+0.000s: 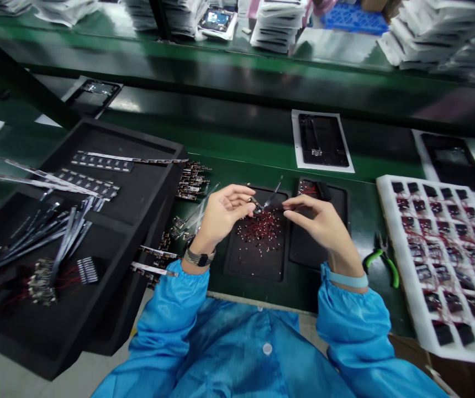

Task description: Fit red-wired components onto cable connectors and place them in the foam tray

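Sleeves (167, 318): bright blue
Button (267, 349): white
Wristband (349, 280): pale teal
Watch (202, 259): black face, grey-brown band
Bench (225, 163): dark green
Small tray (237, 265): black
Wires (258, 231): dark red, flecked with white and black
Pliers handles (392, 272): lime green
Foam tray (387, 193): white
Basket (353, 20): bright blue

Between the fingertips of the left hand (223, 213) and the right hand (318, 221) I see a narrow gap, partly crossed by a thin grey strip (276, 188) slanting upward. Under both hands, the shallow black rectangular tray (241, 265) carries a loose pile of red-wired parts (262, 231), blocking a low pass. Beyond the left hand, a bare strip of green bench (241, 166) gives passage, bounded past the right hand by a black rectangular panel on white sheeting (324, 141). Left of the left hand, a deep black tray's raised wall (154, 177) obstructs; right of the right hand, green-handled metal pliers (382, 253) narrow the lane before a white foam tray (408, 276).
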The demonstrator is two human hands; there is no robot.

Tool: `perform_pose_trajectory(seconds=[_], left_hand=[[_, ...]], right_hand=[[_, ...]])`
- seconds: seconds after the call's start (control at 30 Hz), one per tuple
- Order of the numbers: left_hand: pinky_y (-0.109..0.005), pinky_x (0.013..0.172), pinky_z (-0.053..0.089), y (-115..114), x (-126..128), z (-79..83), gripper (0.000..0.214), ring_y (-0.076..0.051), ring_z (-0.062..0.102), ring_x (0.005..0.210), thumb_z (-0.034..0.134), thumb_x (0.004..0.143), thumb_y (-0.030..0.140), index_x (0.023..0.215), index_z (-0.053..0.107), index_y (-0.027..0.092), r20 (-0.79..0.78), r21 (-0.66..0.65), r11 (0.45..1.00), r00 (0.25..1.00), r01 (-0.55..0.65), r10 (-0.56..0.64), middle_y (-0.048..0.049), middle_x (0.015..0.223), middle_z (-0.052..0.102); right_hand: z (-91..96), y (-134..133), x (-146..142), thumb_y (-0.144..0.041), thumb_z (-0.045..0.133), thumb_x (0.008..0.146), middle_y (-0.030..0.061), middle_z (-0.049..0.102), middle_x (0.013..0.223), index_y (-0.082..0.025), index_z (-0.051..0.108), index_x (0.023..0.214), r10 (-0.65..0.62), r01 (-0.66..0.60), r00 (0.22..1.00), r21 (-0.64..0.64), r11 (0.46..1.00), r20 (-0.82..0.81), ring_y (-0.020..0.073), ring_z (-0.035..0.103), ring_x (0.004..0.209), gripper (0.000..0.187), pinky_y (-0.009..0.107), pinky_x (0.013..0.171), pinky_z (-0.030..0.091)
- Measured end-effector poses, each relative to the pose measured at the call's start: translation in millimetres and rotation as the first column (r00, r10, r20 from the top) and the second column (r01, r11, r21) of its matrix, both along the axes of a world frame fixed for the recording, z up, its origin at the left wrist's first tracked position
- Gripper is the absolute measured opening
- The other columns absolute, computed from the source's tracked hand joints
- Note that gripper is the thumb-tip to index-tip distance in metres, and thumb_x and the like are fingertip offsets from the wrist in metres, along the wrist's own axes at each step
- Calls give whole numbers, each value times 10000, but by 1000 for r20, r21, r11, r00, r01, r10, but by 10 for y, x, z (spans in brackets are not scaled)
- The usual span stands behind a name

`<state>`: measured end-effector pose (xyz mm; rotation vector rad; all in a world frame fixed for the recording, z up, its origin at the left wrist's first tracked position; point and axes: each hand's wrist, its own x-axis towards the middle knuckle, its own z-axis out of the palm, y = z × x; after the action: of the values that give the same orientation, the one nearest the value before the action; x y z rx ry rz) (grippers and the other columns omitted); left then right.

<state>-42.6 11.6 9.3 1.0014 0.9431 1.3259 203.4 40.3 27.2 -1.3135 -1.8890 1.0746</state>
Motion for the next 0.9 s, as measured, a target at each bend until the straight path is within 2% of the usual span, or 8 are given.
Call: perform_pose_trajectory(seconds=[0.13, 0.23, 0.43, 0.6, 0.77, 0.9], left_hand=[[-212, 647, 529, 25, -42, -14, 263, -97, 660, 682, 901, 718, 221, 935, 762, 170, 164, 33, 987, 975, -159, 152, -26, 834, 737], [-203, 635, 504, 42, -46, -12, 236, -90, 633, 691, 922, 694, 253, 864, 776, 179, 269, 0, 977, 941, -213, 205, -25, 835, 737], [-205, 661, 497, 70, -35, 3, 271, -96, 633, 741, 940, 675, 317, 858, 786, 191, 328, -42, 951, 894, -308, 304, -24, 864, 735], [-209, 779, 528, 101, -66, -14, 256, -96, 662, 818, 939, 688, 311, 872, 797, 205, 316, 18, 896, 853, -443, 415, -17, 899, 747], [-252, 793, 567, 106, -64, -29, 184, -129, 697, 853, 872, 792, 303, 918, 777, 208, 287, 101, 915, 892, -390, 349, -24, 900, 749], [-261, 701, 574, 97, -43, -63, 210, -132, 693, 764, 807, 863, 320, 1026, 762, 196, 173, 101, 932, 929, -348, 328, -32, 885, 742]], right_hand=[[-111, 57, 31, -434, 725, 875, 75, 776, 862, -175, 784, 916, 10, 1, 991, -78, 997, 132, 229, 663, 760, 269, 349, 701, 486], [-214, 83, -78, -383, 714, 884, 43, 732, 759, -178, 782, 887, 18, 1, 973, -81, 997, 228, 189, 584, 652, 216, 332, 634, 424], [-319, 174, -385, -301, 769, 870, 38, 685, 784, -200, 783, 963, 41, -77, 948, 105, 991, 316, 220, 581, 798, 137, 339, 731, 418], [-392, 284, -584, -204, 798, 834, 23, 631, 758, -205, 799, 944, 99, -143, 926, 95, 985, 363, 212, 563, 795, 110, 333, 750, 403], [-466, 320, -641, -149, 758, 840, 12, 586, 718, -207, 793, 834, 107, -147, 935, 96, 984, 338, 199, 550, 752, 68, 331, 735, 393], [-408, 281, -586, -171, 732, 869, 27, 689, 811, -213, 770, 834, 127, -154, 975, 140, 978, 182, 214, 592, 816, 67, 359, 806, 423]])
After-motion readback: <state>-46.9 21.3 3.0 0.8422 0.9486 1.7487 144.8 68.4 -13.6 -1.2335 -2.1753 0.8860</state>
